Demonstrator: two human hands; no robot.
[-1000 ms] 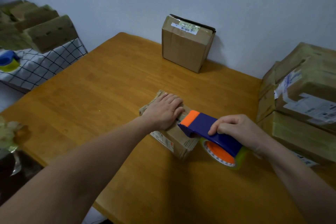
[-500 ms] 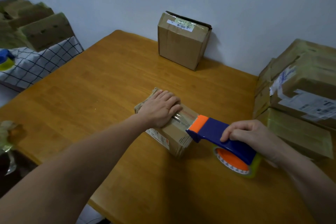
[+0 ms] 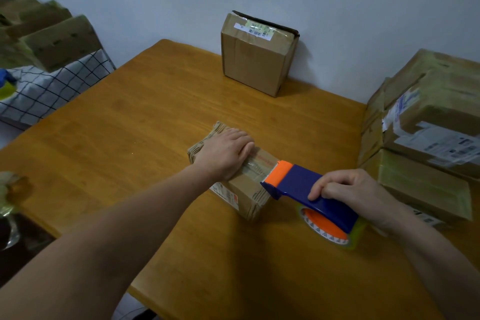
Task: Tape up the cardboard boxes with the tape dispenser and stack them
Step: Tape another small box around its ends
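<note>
The left hand [image 3: 226, 154] presses flat on the small cardboard box [image 3: 249, 189] mid-table [image 3: 130, 138]; the right hand [image 3: 355, 193] grips the tape dispenser [image 3: 306, 187], its orange end at the box's top edge.

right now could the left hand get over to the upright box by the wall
Probably yes: only table top lies between the left hand and the upright box. It presses flat on the small box being taped, though, so it would have to let go first.

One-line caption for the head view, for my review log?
Left hand presses the small box on the table while the right hand holds the tape dispenser at its edge.
</note>
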